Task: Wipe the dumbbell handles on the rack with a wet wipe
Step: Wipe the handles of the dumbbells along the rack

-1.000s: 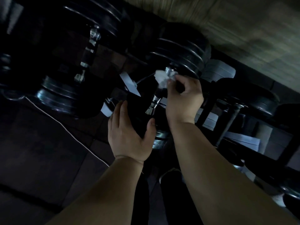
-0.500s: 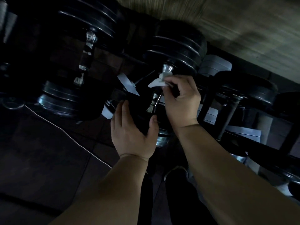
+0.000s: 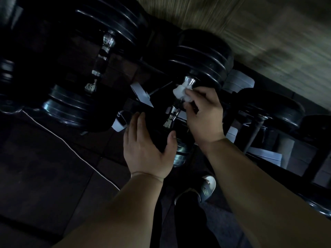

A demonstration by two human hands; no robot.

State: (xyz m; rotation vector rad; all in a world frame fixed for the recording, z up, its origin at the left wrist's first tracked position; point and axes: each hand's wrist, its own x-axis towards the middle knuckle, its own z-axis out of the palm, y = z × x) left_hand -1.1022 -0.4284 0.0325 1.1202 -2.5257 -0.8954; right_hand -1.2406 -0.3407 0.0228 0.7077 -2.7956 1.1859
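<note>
Two hands are at one dumbbell [image 3: 200,58] in the middle of the view. The right hand [image 3: 204,115] has its fingers curled and pinches a bunched white wipe [image 3: 181,92] between thumb and fingertips. The wipe is pressed to the upper end of the chrome handle [image 3: 172,115], just below the collar where the handle meets the far head. The rest of the handle runs bare down and to the left, from under the thumb.

The left hand [image 3: 145,149] holds nothing. Its fingers are straight and close together and the thumb is spread wide. The hand lies over the dark near head [image 3: 180,153] of the same dumbbell, whose chrome plate edges show just beside the thumb. Whether the palm presses on the head is too dark to tell.

The dumbbell lies tilted on the rack [image 3: 240,81], whose pale brackets show on both sides of it. A second dumbbell [image 3: 71,106] with a shiny handle sits to the left. A third dumbbell [image 3: 272,108] sits to the right, mostly in shadow.

Below the rack, a thin white cable [image 3: 71,145] crosses the dark tiled floor [image 3: 44,176] on a slant. A grey shoe [image 3: 206,188] shows between the forearms. A blurred wood-grain wall [image 3: 250,24] fills the upper right.
</note>
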